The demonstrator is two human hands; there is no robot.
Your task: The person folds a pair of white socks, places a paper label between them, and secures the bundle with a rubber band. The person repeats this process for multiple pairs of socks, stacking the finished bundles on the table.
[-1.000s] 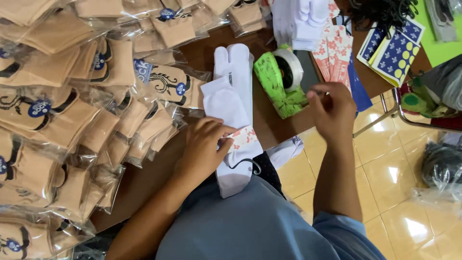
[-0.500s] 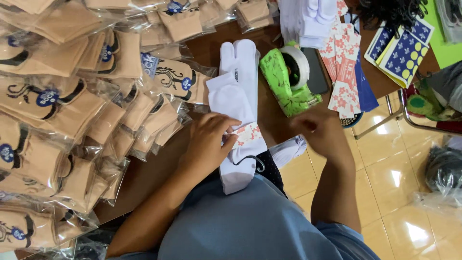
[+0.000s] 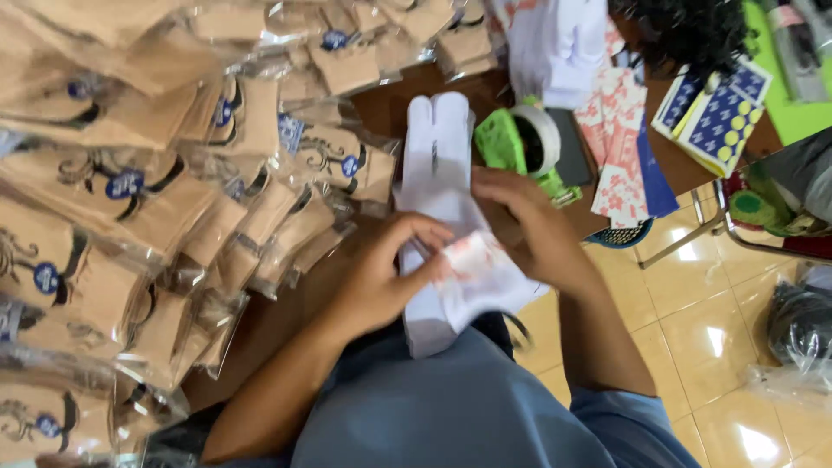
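White sock (image 3: 438,186), toes away, lengthwise.

White split-toe socks (image 3: 438,182); tan packets (image 3: 130,199) with blue dots; green tape dispenser (image 3: 511,147); pink floral paper (image 3: 620,139)
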